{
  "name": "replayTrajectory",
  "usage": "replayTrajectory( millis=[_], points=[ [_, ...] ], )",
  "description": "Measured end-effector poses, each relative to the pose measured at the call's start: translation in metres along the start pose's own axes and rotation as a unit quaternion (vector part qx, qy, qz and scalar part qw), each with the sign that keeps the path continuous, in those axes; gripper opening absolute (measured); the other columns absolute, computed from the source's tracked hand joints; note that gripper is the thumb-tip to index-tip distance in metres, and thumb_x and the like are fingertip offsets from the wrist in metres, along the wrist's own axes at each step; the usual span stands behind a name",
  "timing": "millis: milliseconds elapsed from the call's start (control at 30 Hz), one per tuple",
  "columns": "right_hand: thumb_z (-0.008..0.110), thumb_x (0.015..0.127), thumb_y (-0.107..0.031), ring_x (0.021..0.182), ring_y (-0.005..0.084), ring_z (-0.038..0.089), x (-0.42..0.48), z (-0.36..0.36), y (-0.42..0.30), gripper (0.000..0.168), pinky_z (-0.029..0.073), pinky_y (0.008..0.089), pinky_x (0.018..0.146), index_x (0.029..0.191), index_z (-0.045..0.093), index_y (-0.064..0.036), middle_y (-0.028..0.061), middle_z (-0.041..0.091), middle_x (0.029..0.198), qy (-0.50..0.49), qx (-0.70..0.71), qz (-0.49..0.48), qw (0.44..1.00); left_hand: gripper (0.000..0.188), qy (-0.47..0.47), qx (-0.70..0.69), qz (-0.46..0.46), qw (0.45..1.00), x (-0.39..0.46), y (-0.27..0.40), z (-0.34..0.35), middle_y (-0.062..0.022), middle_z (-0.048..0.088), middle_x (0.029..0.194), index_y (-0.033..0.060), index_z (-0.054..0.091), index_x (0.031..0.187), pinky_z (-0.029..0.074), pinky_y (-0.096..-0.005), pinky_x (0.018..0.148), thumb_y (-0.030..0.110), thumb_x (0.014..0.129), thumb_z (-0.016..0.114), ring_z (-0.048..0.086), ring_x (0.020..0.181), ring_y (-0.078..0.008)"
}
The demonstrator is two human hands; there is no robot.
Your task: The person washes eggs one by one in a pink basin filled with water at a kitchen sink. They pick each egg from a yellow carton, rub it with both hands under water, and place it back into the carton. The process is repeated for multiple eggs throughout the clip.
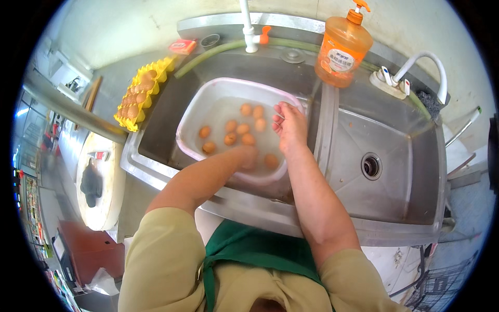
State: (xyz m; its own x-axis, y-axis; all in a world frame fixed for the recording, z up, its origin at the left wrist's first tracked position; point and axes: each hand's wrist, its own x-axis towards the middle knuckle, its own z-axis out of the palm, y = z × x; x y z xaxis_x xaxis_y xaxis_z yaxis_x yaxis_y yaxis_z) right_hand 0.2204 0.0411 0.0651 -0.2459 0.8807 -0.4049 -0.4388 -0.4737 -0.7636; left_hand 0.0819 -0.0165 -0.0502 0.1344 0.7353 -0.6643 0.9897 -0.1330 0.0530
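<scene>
A white plastic basin with a pinkish rim stands in the left bowl of a steel sink. It holds cloudy water with several brown eggs in it. My left hand dips into the water near the basin's front side, beside an egg; its fingers are blurred and hidden, so I cannot tell whether it grips anything. Over the basin's right side is my right hand, its fingers slightly curled and apart, with nothing seen in it. Left of the sink, a yellow egg tray carries more brown eggs.
A large orange pump bottle stands behind the sink divider. White taps rise at the back, one with an orange handle. A green hose runs along the back edge. The right sink bowl has a drain. At left lies a round white board.
</scene>
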Motion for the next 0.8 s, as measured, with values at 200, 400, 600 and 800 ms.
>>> replayTrajectory(
  millis=[200, 400, 600, 800],
  points=[
    [0.056, 0.088, -0.022, 0.069, 0.0104, 0.053, 0.000, 0.001, 0.002, 0.019, 0.044, 0.0245, 0.056, 0.101, 0.058, -0.008, 0.0031, 0.060, 0.093, -0.005, 0.006, 0.003, 1.000, 0.029, -0.185, -0.162, -0.017, 0.969, -0.007, -0.006, -0.030, -0.0173, 0.066, 0.086, 0.0036, 0.065, 0.092, 0.051, -0.0403, 0.070, 0.027, 0.074, 0.066, 0.065, 0.084, -0.0298],
    [0.056, 0.088, -0.023, 0.070, 0.0090, 0.053, 0.000, 0.002, 0.001, 0.018, 0.045, 0.0234, 0.058, 0.100, 0.057, -0.010, 0.0011, 0.059, 0.093, -0.015, -0.010, 0.006, 1.000, 0.031, 0.194, -0.124, -0.124, 0.965, -0.006, -0.043, -0.042, -0.0121, 0.066, 0.089, 0.0125, 0.063, 0.101, 0.050, -0.0376, 0.072, 0.030, 0.076, 0.061, 0.064, 0.082, -0.0265],
    [0.057, 0.088, -0.023, 0.070, 0.0092, 0.053, 0.001, 0.001, 0.001, 0.017, 0.046, 0.0237, 0.059, 0.099, 0.057, -0.011, 0.0011, 0.060, 0.092, -0.018, -0.008, 0.004, 1.000, 0.024, 0.174, -0.123, 0.007, 0.977, -0.005, -0.037, -0.020, -0.0152, 0.061, 0.103, 0.0101, 0.063, 0.098, 0.047, -0.0422, 0.082, 0.024, 0.079, 0.058, 0.060, 0.098, -0.0300],
    [0.057, 0.088, -0.023, 0.071, 0.0092, 0.053, 0.003, -0.001, 0.002, 0.015, 0.045, 0.0236, 0.059, 0.097, 0.058, -0.011, 0.0007, 0.059, 0.091, -0.020, -0.008, 0.006, 1.000, 0.035, 0.175, -0.034, 0.022, 0.984, 0.011, -0.030, 0.003, -0.0136, 0.062, 0.092, 0.0113, 0.057, 0.104, 0.047, -0.0423, 0.076, 0.014, 0.070, 0.065, 0.061, 0.087, -0.0322]
  ],
)
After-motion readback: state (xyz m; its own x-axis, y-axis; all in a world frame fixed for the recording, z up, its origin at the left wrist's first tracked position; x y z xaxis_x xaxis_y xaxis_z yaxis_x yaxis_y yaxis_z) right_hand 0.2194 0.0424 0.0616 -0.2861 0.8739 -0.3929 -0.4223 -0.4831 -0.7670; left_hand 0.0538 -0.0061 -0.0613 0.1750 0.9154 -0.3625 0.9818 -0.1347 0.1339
